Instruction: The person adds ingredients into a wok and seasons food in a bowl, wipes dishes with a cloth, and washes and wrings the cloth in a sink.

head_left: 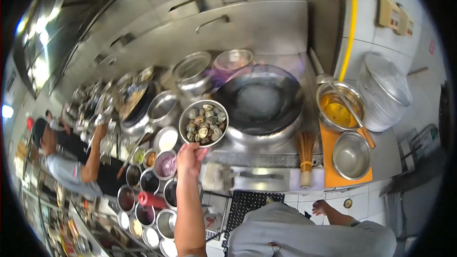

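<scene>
My left hand (pixel 191 158) grips the near rim of a round steel bowl full of clams (pixel 205 124). The bowl is tilted slightly toward the camera, just left of a large dark wok (pixel 260 99) on the stove. A pale patch shows in the bottom of the wok. My right hand (pixel 322 207) hangs low beside my body, away from the counter, with its fingers partly curled and nothing visible in them.
A bowl of yellow oil (pixel 339 109) with a ladle across it stands right of the wok, above an empty steel bowl (pixel 351 155). A bamboo brush (pixel 306 157) lies at the front edge. Seasoning containers (pixel 150 181) crowd the left. A co-worker (pixel 71 169) stands far left.
</scene>
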The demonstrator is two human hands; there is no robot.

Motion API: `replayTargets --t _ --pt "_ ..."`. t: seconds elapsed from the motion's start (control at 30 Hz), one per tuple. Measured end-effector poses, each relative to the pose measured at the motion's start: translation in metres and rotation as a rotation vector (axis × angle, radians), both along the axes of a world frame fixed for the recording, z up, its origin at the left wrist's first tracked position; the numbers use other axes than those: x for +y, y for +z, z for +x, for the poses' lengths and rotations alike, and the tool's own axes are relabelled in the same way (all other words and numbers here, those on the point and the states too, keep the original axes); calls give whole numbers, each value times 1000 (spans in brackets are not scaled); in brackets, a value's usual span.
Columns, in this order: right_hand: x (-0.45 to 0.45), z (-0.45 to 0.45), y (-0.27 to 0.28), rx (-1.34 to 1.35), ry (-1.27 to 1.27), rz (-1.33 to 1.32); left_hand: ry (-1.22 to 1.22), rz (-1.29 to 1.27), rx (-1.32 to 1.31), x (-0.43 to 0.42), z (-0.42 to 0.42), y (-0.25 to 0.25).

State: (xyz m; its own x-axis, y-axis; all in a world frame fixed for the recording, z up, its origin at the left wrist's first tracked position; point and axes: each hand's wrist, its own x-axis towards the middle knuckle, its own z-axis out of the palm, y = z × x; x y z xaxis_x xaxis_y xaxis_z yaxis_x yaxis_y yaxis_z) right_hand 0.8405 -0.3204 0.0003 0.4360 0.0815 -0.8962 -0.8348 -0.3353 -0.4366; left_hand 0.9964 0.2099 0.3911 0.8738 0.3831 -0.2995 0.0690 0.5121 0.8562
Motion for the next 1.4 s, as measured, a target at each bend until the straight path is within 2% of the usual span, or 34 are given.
replayTargets --t 0.03,0.07,0.13,0.17,0.3,0.37,0.4,0.47,0.5,0.53,0.57,0.63,0.7,0.73,0.8,0.83,0.87,1.0,1.07,1.13,1.17,1.2,1.27,1.3,1.33,1.4 --pt "14 -6 17 -50 -47 -91 -57 51 26 2 29 -4" --pt "7 -11 8 -41 -81 -80 -74 98 16 -5 58 -8" --pt "-4 -35 -12 -41 -329 157 -138 201 56 -19 104 -9" --pt "10 -43 -4 -51 -341 -58 -179 220 67 -26 125 -12" --pt "29 -102 10 12 -581 -42 -268 408 125 -57 183 -19" --pt "41 -138 7 58 -653 -92 -281 650 169 -70 202 -30" --pt "46 -158 9 68 -700 -94 -296 650 166 -71 213 -38" --pt "56 -192 10 144 -724 -93 -284 982 150 -71 230 -53" --pt "58 -212 -1 182 -779 -51 -273 1102 228 -79 226 -40" --pt "57 -236 -32 243 -815 -32 -283 1103 227 -83 229 -41" --pt "43 -272 -69 257 -981 393 -281 1144 207 -86 232 -40" --pt "47 -288 -79 259 -1127 834 -284 1190 183 -88 237 -38" --pt "72 -269 -54 347 -975 20 -193 1505 95 -88 243 -39" --pt "77 -267 -52 347 -980 20 -141 1660 48 -87 246 -38" --pt "86 -258 -49 193 -985 45 -201 1668 29 -82 247 -29" --pt "97 -228 -1 152 -954 -67 -139 1748 -33 -80 249 -26" --pt "100 -217 5 150 -953 -65 -75 1828 -93 -76 251 -23" --pt "97 -193 2 48 -897 -4 87 1878 -146 -56 256 -12" --pt "92 -181 -1 28 -859 3 55 1822 -65 -39 256 -11" --pt "85 -173 -7 28 -819 20 22 1174 229 -10 268 -29" --pt "81 -166 -5 59 -791 23 33 745 60 -35 229 -2" --pt "77 -160 -5 89 -759 24 49 748 68 -24 227 -13" --pt "66 -152 -2 110 -657 37 69 77 -11 2 224 -41" --pt "59 -146 -3 129 -573 49 67 -33 6 3 209 -36" --pt "49 -145 -16 133 -547 46 93 -33 9 5 193 -31" --pt "30 -138 -27 178 -501 163 82 -218 -15 10 157 -22"
